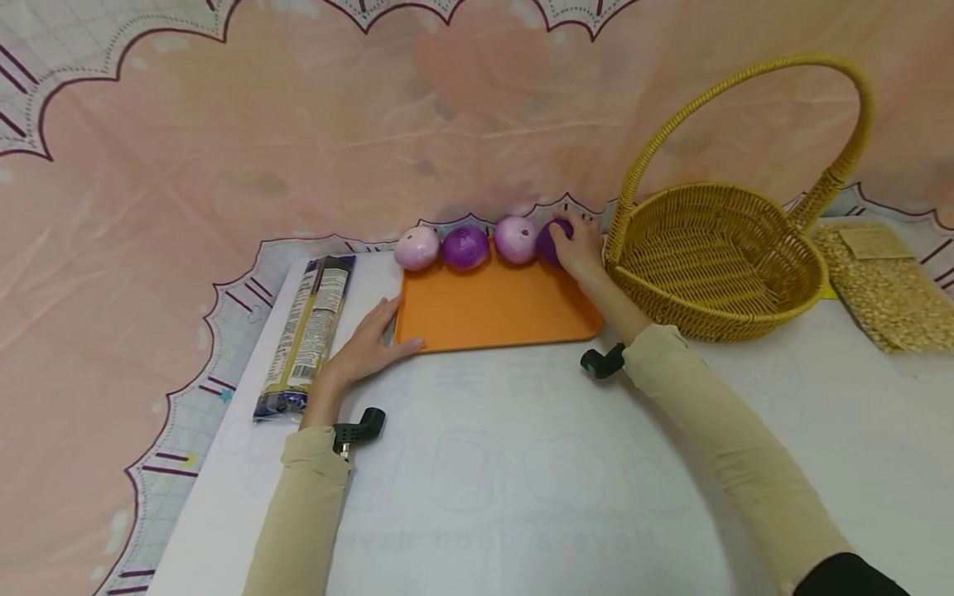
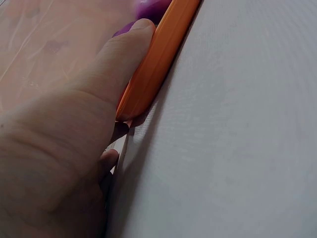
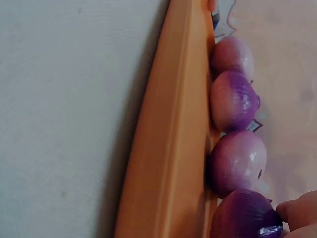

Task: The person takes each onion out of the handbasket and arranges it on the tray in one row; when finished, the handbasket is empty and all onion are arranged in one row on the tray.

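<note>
Four-sided and orange, a tray (image 1: 492, 310) lies on the white table with a row of onions along its far edge. From the left come a pale onion (image 1: 417, 248), a purple onion (image 1: 465, 247) and another pale onion (image 1: 515, 240). At the right end, my right hand (image 1: 584, 248) grips a dark purple onion (image 3: 246, 216), partly covered by the fingers in the head view. My left hand (image 1: 367, 341) holds the tray's near left corner, its thumb (image 2: 131, 47) over the rim and the other fingers along the left side.
A yellow woven basket (image 1: 719, 319) with a tall handle stands right of the tray. Beyond it lies a clear bag of yellowish kernels (image 1: 879, 285). A long printed packet (image 1: 309, 331) lies left of my left hand. A patterned cloth (image 1: 298, 149) hangs behind the table.
</note>
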Action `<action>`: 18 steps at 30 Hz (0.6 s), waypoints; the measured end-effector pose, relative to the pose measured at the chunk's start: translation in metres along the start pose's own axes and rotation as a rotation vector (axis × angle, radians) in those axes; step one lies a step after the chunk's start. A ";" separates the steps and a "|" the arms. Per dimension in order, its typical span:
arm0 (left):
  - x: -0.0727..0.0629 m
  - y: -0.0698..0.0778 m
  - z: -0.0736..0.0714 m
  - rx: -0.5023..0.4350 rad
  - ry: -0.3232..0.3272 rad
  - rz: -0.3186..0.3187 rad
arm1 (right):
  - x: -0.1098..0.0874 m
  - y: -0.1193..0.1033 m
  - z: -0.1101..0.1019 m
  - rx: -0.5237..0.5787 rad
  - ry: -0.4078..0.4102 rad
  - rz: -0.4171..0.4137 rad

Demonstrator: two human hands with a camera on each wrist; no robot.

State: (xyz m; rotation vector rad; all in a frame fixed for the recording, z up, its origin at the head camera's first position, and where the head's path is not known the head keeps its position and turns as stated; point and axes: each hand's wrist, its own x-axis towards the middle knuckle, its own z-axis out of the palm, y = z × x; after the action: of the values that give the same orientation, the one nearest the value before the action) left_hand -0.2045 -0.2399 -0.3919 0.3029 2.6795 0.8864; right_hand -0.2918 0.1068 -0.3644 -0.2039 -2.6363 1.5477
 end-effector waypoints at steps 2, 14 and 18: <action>0.000 0.000 0.000 0.001 0.000 0.006 | 0.002 0.002 0.001 0.002 0.000 -0.012; 0.000 0.002 0.000 -0.003 0.002 0.018 | 0.012 0.004 0.006 -0.027 -0.005 -0.051; -0.001 0.001 0.000 -0.003 0.005 0.018 | 0.015 0.004 0.008 -0.037 0.001 -0.061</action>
State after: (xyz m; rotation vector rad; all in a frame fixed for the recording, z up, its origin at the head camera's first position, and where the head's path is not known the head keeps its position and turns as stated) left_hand -0.2038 -0.2389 -0.3911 0.3253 2.6836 0.8982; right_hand -0.3072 0.1042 -0.3723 -0.1253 -2.6462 1.4806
